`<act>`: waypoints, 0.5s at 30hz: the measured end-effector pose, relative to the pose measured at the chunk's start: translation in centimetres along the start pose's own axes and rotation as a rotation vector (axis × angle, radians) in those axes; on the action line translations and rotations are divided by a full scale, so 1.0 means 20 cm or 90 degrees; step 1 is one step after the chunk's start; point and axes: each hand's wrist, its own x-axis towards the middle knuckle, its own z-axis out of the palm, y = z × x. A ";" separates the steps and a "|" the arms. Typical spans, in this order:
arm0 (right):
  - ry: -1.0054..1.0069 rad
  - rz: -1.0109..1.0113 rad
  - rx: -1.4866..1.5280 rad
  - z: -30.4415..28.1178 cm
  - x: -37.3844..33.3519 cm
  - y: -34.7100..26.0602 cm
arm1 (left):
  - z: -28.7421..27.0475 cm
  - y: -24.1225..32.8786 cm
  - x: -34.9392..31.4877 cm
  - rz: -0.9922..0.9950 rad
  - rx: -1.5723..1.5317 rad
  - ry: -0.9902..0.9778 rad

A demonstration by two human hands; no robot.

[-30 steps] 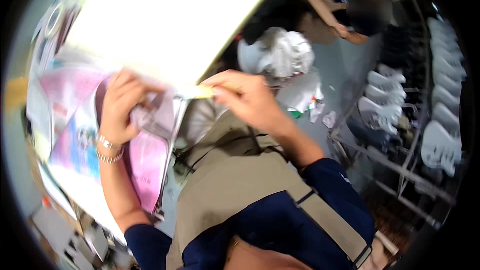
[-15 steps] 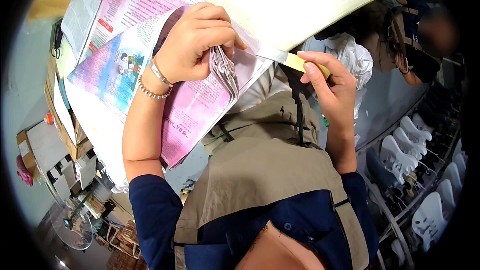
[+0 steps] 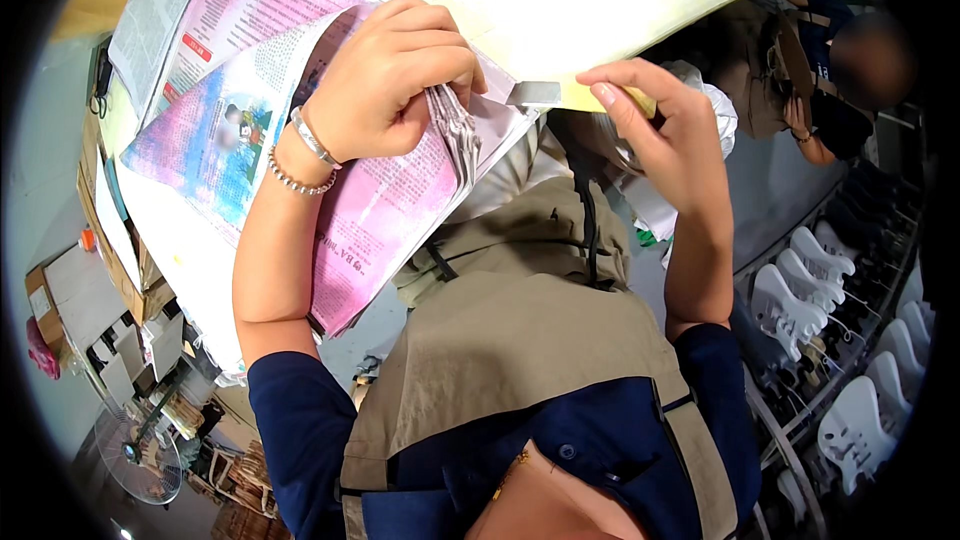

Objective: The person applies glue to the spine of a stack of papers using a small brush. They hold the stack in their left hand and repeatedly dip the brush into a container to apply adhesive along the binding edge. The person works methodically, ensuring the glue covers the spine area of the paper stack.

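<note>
My left hand (image 3: pixel 395 85) is closed around the folded edge of a newspaper wad (image 3: pixel 455 130), above a stack of pink-printed newspaper sheets (image 3: pixel 385 205). A blue and pink sheet corner (image 3: pixel 220 135) is turned back beside my left wrist. Between the thumb and fingers of my right hand (image 3: pixel 670 130) is a flat metal blade (image 3: pixel 536 93) with a yellow handle (image 3: pixel 585 97). The blade points left, its tip close to the newspaper by my left hand. Whether it touches the paper I cannot tell.
The papers lie on a pale yellow table (image 3: pixel 560 0). At the upper right another person (image 3: pixel 825 70) is near the table edge. White guitar-body-shaped pieces (image 3: pixel 855 430) hang on a rack at the right. A fan (image 3: pixel 140 450) stands at the lower left; a white bag (image 3: pixel 715 110) is behind my right hand.
My right hand has moved slightly up and right, and the blade lies more level, its flat side more visible. My left hand keeps its hold on the newspaper. The whole view has shifted slightly.
</note>
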 end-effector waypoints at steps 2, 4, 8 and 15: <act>-0.027 -0.020 0.000 -0.01 0.05 0.01 | 0.01 0.00 0.00 -0.005 0.016 -0.003; -0.095 -0.016 -0.012 -0.06 0.10 0.00 | 0.02 0.00 0.00 -0.008 0.016 -0.003; -0.213 -0.112 -0.035 -0.08 0.22 0.08 | 0.03 0.00 0.01 -0.012 0.017 -0.006; -0.420 0.007 0.076 0.00 0.32 0.11 | 0.03 -0.01 0.01 -0.011 0.006 -0.015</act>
